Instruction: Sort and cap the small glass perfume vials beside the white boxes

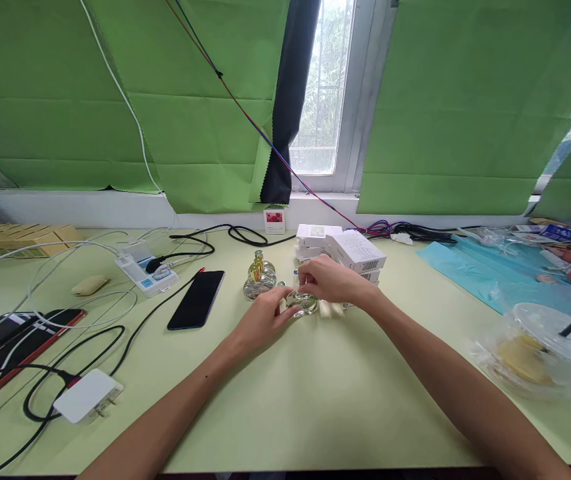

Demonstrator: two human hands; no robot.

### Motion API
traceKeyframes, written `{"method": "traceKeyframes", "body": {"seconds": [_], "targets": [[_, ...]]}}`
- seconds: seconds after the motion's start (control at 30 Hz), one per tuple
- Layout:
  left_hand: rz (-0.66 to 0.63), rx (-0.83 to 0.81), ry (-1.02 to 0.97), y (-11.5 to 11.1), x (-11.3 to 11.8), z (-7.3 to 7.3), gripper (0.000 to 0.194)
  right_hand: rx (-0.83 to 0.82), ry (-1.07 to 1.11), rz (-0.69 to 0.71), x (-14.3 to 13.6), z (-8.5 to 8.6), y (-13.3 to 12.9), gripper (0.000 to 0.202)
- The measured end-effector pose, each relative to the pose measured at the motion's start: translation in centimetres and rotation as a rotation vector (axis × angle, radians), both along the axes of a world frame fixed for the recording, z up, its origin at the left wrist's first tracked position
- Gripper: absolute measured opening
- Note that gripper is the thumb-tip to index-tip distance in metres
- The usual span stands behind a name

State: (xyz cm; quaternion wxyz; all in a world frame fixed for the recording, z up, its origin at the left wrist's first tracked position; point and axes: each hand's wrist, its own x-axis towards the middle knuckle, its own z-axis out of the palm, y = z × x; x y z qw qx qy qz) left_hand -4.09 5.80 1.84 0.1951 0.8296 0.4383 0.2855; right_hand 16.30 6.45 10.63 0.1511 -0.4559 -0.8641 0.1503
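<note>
Clear glass bottle (302,304) on counter (340,400), beside gold-topped bottles (259,279) | left hand (264,319): half-curled grip at its side, apparently steadying | right hand (326,279): pinched over its top, held item unclear

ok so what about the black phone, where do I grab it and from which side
Probably best by its two long edges, about midway along the phone, coming down from above its near end with thumb and fingers on opposite edges. It lies flat and looks thin, so those edges offer the shortest span. A cable's red tip sits by its far end, so I'd stay clear there.
</note>
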Motion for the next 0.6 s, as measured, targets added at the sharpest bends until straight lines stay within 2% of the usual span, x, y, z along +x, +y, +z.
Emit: {"method": "traceKeyframes", "body": {"seconds": [0.6], "targets": [[-0.003, -0.008, 0.018, -0.07, 0.05, 0.07, 0.037, 0.000, -0.066, 0.018, -0.06, 0.32, -0.32, 0.012]]}}
